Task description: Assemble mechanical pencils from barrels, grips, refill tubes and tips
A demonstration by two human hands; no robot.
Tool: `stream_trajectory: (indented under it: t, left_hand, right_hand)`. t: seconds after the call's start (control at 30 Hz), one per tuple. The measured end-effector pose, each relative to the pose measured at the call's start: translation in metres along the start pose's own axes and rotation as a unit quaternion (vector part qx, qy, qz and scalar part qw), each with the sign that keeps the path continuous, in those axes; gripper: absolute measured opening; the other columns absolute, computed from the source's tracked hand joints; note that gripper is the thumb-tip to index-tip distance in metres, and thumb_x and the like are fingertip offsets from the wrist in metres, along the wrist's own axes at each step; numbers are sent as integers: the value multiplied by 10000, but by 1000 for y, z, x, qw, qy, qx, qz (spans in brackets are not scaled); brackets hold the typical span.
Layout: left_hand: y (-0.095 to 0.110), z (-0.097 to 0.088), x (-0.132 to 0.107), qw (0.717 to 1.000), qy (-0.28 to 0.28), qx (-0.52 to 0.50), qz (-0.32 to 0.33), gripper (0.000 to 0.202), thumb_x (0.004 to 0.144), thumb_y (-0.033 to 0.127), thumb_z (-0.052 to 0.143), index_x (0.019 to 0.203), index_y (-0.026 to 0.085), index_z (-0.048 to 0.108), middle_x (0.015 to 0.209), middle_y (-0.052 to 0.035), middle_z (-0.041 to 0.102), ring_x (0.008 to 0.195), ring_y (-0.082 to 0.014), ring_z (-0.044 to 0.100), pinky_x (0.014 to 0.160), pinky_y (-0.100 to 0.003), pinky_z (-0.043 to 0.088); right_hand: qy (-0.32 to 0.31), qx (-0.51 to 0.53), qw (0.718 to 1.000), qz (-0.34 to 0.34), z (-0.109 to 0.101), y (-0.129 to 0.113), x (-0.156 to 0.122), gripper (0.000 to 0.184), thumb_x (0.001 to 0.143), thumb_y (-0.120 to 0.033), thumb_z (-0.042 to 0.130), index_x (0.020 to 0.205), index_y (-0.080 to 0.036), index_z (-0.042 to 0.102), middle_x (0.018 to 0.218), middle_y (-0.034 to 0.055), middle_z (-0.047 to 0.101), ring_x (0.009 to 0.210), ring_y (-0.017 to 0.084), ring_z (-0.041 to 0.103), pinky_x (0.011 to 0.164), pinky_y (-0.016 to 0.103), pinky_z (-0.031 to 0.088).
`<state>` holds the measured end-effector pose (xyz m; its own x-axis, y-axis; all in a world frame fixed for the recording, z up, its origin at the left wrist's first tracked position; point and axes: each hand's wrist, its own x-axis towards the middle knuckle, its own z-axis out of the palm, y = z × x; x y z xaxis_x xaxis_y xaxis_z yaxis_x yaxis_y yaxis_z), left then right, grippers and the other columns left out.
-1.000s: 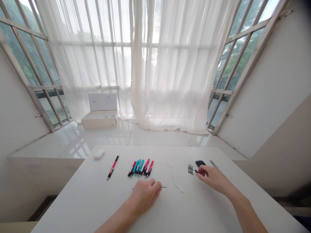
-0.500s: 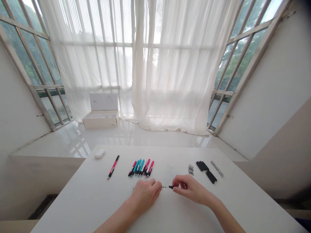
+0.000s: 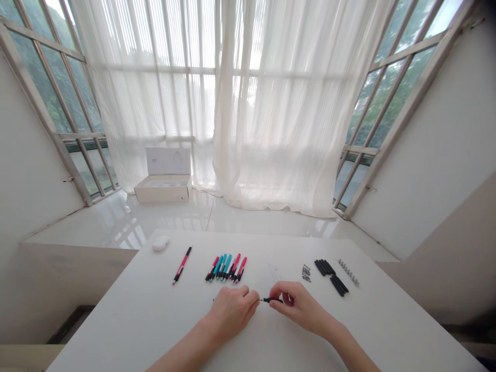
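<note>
My left hand (image 3: 231, 312) rests on the white table (image 3: 135, 320), fingers closed round a thin pen part whose teal end shows at its left. My right hand (image 3: 298, 306) pinches a small black pen piece (image 3: 271, 300) and holds it against the tip that sticks out of my left hand. Just beyond lie clear refill tubes (image 3: 274, 271). A row of pink and teal pens (image 3: 226, 267) lies further back, with a single pink pen (image 3: 182, 264) to its left.
Black pen sleeves (image 3: 330, 275), small dark tips (image 3: 306, 272) and a row of springs (image 3: 349, 272) lie at the right. A white case (image 3: 160, 243) sits at the table's far left. An open white box (image 3: 164, 175) stands on the floor by the curtains.
My right hand came back from the black parts at the right with a black piece and brought it to the tip held in my left hand. My left hand stayed put.
</note>
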<state>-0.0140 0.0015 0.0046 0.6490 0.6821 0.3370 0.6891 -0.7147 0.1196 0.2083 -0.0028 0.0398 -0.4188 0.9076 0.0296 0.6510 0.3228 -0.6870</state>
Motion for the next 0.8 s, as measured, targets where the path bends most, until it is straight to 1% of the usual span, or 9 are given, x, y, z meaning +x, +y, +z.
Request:
stream_trajectory:
  t: [0.1,0.17,0.27,0.37,0.47,0.57,0.7,0.8]
  left_hand:
    - [0,1,0,1000,7,-21,-1,167,970,261,402,898,219,546,748,-5,602,602,-153,580,517,-241,379]
    - [-1,1,0,998,18,-53,1,136,955,228,412,917,211,542,780,-15,618,648,-160,594,553,-248,407]
    - [-2,1,0,994,32,-102,21,137,931,171,420,1010,192,530,879,-40,642,758,-170,614,650,-266,451]
    - [-4,1,0,993,27,-110,46,203,937,139,389,1093,180,511,949,-62,648,820,-179,609,710,-283,462]
    - [-4,2,1,995,5,-91,50,231,953,131,373,1137,189,498,945,-56,655,805,-182,596,708,-287,459]
    - [-4,3,1,995,-12,-85,46,210,959,152,424,1152,203,488,946,-41,663,793,-176,595,695,-271,450]
    - [-4,4,0,996,-9,-88,29,153,947,183,507,1097,208,488,897,-10,666,771,-170,611,635,-247,423]
    - [-4,4,-2,994,0,-104,18,80,958,200,505,1035,206,486,861,6,665,757,-157,626,603,-230,397]
  right_hand:
    - [15,1,1000,-8,7,-3,1,157,809,-335,600,811,-204,686,720,-6,657,599,122,492,588,238,423]
    - [28,3,1000,-11,10,-4,2,155,808,-333,606,817,-202,687,721,-5,657,599,123,495,590,240,424]
    - [45,0,999,-17,14,-3,3,169,815,-344,606,821,-199,695,723,0,653,595,124,497,592,246,423]
    - [56,-4,998,-28,17,1,4,187,826,-364,600,820,-205,700,721,-1,644,584,121,489,587,249,421]
    - [67,-6,997,-38,20,4,4,199,831,-381,601,819,-208,701,721,-1,639,570,117,475,575,248,418]
    - [76,-5,996,-41,23,5,5,198,824,-386,610,809,-208,696,702,-4,629,562,116,472,564,244,411]
    - [90,1,996,-23,25,4,4,174,806,-374,627,794,-205,665,668,-23,612,544,109,464,553,237,406]
    - [90,0,996,-18,24,2,4,172,798,-367,633,748,-203,635,632,-34,595,542,109,463,560,236,409]
